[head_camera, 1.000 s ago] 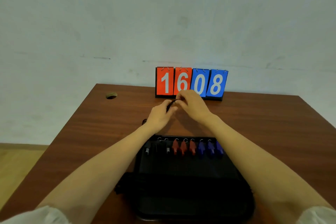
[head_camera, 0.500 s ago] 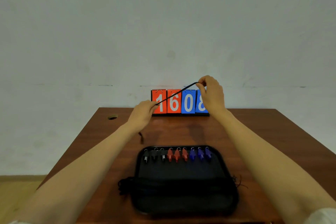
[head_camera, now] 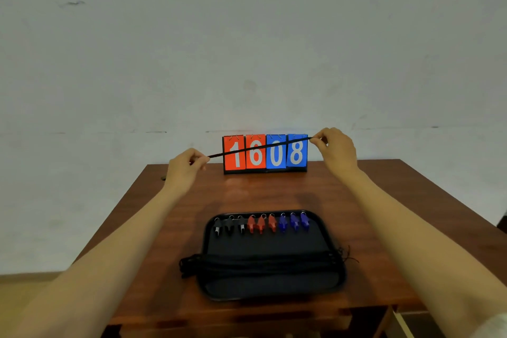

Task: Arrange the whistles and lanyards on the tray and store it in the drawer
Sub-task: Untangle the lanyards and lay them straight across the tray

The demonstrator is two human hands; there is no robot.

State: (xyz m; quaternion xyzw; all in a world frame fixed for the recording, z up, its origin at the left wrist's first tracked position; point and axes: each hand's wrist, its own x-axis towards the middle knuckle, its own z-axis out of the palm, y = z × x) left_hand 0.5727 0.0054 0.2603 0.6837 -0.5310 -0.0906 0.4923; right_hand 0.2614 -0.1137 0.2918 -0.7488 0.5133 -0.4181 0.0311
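A black lanyard (head_camera: 260,147) is stretched taut in the air between my two hands, above the far end of the table. My left hand (head_camera: 185,166) pinches its lower end, and my right hand (head_camera: 336,147) pinches its higher end. Below, near the table's front, lies a black tray (head_camera: 267,250). Along its far edge stand black whistles (head_camera: 229,225), red whistles (head_camera: 260,223) and blue whistles (head_camera: 293,221) in one row. Several black lanyards (head_camera: 258,265) lie bundled across the tray's middle, their ends hanging over its left and right rims.
A red and blue flip scoreboard (head_camera: 264,153) reading 1608 stands at the back of the brown wooden table (head_camera: 370,214), against a pale wall. A small round hole (head_camera: 163,178) sits at the table's far left. A drawer opening (head_camera: 395,318) shows under the front right edge.
My hands have moved apart and upward, pulling the lanyard out straight from a short bunch to a long taut line. The view has tilted up and back from the table.
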